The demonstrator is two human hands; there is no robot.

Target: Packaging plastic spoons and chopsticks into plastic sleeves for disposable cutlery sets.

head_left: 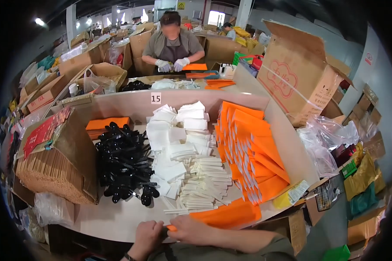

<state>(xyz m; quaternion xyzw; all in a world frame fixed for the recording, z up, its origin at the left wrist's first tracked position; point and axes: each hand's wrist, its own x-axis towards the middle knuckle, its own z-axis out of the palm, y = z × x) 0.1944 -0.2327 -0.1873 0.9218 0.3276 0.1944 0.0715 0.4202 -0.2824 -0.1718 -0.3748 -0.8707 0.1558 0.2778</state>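
Hands meet at the near edge of the table: the left hand is curled shut beside a small orange sleeve, and the right hand pinches that sleeve by its other end. What, if anything, is inside the sleeve cannot be told, since the fingers cover most of it.

Stock, placed relative to the white napkin pile at the table's middle:
- Black spoons, heaped just left of it.
- White wrapped sticks, on its near side, touching it.
- Orange sleeves in a long overlapping row along its right (a large number unfilled).
- An open carton of chopsticks, further left, beyond the spoons.

Judgement on progress: one sleeve is in hand and every supply pile stands high, so most of the packing appears left to do. No stack of finished packs can be made out near the hands.

Behind the napkins, past the divider, another person in gloves handles orange sleeves at a separate station.
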